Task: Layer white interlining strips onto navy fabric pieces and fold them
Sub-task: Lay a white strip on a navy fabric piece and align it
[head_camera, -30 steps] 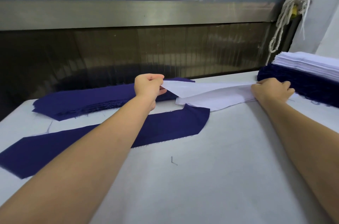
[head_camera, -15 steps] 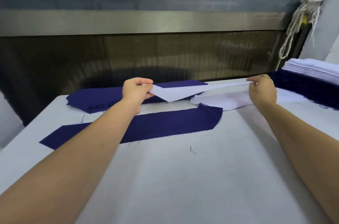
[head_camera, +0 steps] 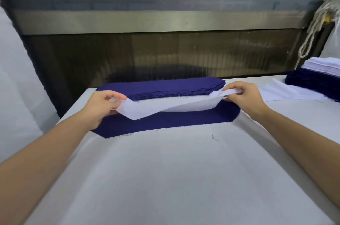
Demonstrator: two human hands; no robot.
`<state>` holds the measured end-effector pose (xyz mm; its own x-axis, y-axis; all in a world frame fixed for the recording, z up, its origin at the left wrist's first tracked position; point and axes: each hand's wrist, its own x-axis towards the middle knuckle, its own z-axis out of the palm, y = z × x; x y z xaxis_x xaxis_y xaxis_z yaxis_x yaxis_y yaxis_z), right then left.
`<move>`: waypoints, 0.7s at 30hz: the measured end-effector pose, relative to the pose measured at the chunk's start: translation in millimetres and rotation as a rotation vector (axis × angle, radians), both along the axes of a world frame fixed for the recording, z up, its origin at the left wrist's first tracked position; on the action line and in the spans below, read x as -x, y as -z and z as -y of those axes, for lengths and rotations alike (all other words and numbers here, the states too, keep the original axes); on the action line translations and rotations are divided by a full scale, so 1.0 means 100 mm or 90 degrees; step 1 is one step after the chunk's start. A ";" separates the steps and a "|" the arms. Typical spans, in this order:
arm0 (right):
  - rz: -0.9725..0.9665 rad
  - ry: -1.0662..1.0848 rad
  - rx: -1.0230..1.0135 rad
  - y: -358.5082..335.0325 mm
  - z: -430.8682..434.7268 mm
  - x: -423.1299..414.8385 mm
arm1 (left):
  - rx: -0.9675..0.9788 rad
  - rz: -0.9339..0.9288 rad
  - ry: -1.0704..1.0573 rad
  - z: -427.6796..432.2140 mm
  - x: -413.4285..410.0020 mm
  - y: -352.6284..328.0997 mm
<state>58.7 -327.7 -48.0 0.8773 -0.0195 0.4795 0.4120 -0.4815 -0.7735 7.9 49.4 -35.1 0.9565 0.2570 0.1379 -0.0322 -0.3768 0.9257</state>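
Holding the white strip [head_camera: 165, 106]: the left hand [head_camera: 103, 104] pinches one end between thumb and curled fingers, and the right hand [head_camera: 244, 98] pinches the other end the same way, so both hands are clamped on the cloth.
White strip: it spans the gap from hand to hand, raised at both ends and sagging in the middle. One loose corner droops just inside the left hand. Whether the sagging part touches the cloth under it cannot be told.
Navy piece [head_camera: 165, 121]: it lies flat on the table directly beneath the two hands and the strip, a long band with slanted ends. Its left end runs under the left wrist and its right end reaches just past the right wrist.
Navy stack [head_camera: 160, 86]: a flat pile of the same cloth sits just beyond the fingertips of both hands, on the far side of the strip.
Loose white strips [head_camera: 281, 93]: they lie flat just outside the right hand.
Mixed pile [head_camera: 316, 81]: farther out past the right hand, navy layers carry white layers on top.
Rope [head_camera: 312, 27]: it hangs above and beyond the right hand.
Thread [head_camera: 214, 138]: a short dark bit lies nearer the person than the right hand.
Table [head_camera: 165, 178]: its white cover spreads under both forearms.
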 end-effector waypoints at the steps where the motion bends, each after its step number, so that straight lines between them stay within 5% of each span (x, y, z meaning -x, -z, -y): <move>1: -0.005 -0.012 0.024 0.03 -0.04 0.03 | -0.013 -0.006 0.002 -0.06 0.04 0.03; 10: 0.018 -0.025 0.232 0.13 0.09 0.11 | -0.067 -0.019 -0.005 -0.26 0.19 0.18; 17: 0.149 0.010 0.224 0.11 0.09 0.14 | -0.018 -0.005 -0.040 -0.39 0.22 0.17; 21: 0.102 -0.006 0.229 0.10 0.11 0.16 | 0.004 -0.012 -0.053 -0.55 0.21 0.15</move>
<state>42.7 -338.3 -57.7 0.7897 0.1826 0.5856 0.5203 -0.7052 -0.4817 -13.1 103.9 -49.9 0.9345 0.3359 0.1179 0.0165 -0.3717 0.9282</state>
